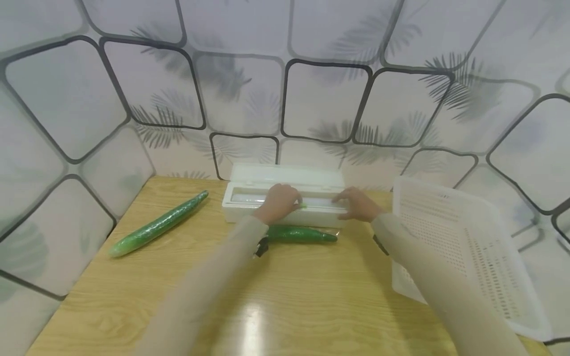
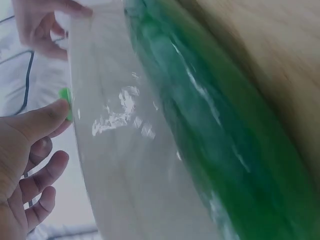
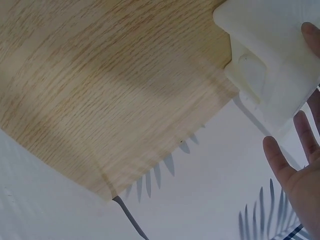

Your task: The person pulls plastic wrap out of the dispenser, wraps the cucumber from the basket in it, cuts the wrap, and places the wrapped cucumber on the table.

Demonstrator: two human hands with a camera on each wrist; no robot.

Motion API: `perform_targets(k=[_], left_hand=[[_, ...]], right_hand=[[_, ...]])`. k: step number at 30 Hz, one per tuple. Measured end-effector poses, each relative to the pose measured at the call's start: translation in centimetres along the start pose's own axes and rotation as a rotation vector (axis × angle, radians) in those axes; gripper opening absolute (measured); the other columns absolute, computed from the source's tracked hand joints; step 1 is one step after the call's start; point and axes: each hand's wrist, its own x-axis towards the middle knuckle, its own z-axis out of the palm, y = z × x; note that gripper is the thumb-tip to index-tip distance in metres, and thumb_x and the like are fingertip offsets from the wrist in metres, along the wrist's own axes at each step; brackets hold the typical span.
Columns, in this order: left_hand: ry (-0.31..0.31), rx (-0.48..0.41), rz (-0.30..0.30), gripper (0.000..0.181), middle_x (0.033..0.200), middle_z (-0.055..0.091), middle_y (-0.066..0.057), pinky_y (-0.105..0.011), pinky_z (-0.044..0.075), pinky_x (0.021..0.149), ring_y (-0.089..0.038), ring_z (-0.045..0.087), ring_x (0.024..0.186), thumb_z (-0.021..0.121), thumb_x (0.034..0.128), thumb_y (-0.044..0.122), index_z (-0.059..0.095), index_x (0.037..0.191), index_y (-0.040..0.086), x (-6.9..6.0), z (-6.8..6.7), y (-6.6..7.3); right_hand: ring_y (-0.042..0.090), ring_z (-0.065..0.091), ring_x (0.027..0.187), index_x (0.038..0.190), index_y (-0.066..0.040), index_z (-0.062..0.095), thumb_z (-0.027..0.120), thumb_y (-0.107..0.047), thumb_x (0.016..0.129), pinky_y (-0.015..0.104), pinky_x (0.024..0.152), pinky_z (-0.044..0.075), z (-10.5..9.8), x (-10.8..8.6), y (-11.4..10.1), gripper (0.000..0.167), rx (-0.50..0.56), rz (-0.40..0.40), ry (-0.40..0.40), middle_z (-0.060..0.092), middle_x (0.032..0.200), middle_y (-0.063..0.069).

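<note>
A long white cling film box point(image 1: 285, 216) stands at the table's back with its lid point(image 1: 285, 174) raised. My left hand point(image 1: 279, 201) is over the box's middle; thumb and finger pinch a small green slide cutter point(image 2: 65, 96) on its front edge. At the box's right end is my right hand point(image 1: 359, 203), its thumb touching the box and its other fingers spread point(image 3: 276, 157). A cucumber point(image 1: 303, 234) wrapped in clear film lies along the box's front, partly hidden by my left wrist. Film inside the box is mostly covered by my left hand.
Another film-wrapped cucumber point(image 1: 158, 226) lies slantwise on the left of the wooden table point(image 1: 285, 296). On the right, a white perforated plastic basket point(image 1: 467, 227) stands partly behind my right arm. Patterned walls point(image 1: 245, 99) close off the back and sides.
</note>
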Motion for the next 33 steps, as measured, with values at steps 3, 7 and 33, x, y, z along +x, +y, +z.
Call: perform_targets(k=[3, 7, 33], left_hand=[[0.024, 0.023, -0.012, 0.022, 0.090, 0.073, 0.001, -0.032, 0.050, 0.071, -0.017, 0.065, 0.080, 0.062, 0.0883, 0.037, 0.074, 0.093, 0.019, -1.2, -0.2, -1.2], [0.043, 0.007, 0.003, 0.021, 0.087, 0.073, 0.000, -0.031, 0.048, 0.070, -0.018, 0.063, 0.078, 0.062, 0.0883, 0.036, 0.073, 0.091, 0.018, -2.4, -0.4, -2.4], [0.076, 0.057, -0.138, 0.014, 0.087, 0.072, -0.005, -0.043, 0.053, 0.078, -0.021, 0.065, 0.076, 0.070, 0.0817, 0.020, 0.073, 0.093, 0.012, -11.5, -2.9, -11.6]], right_hand=[[0.035, 0.058, 0.102, 0.104, 0.000, 0.067, 0.080, -0.014, 0.067, 0.052, 0.098, 0.041, 0.0, -0.1, 0.0, 0.041, -0.010, -0.008, 0.014, 0.068, 0.106, 0.017], [0.036, 0.059, 0.099, 0.103, 0.001, 0.067, 0.080, -0.013, 0.067, 0.051, 0.096, 0.043, 0.0, -0.2, -0.5, 0.041, -0.003, -0.022, 0.033, 0.068, 0.105, 0.018], [0.035, 0.058, 0.100, 0.103, -0.001, 0.067, 0.080, -0.014, 0.067, 0.052, 0.096, 0.042, 0.2, 0.0, -0.2, 0.040, -0.017, -0.033, 0.034, 0.068, 0.105, 0.017]])
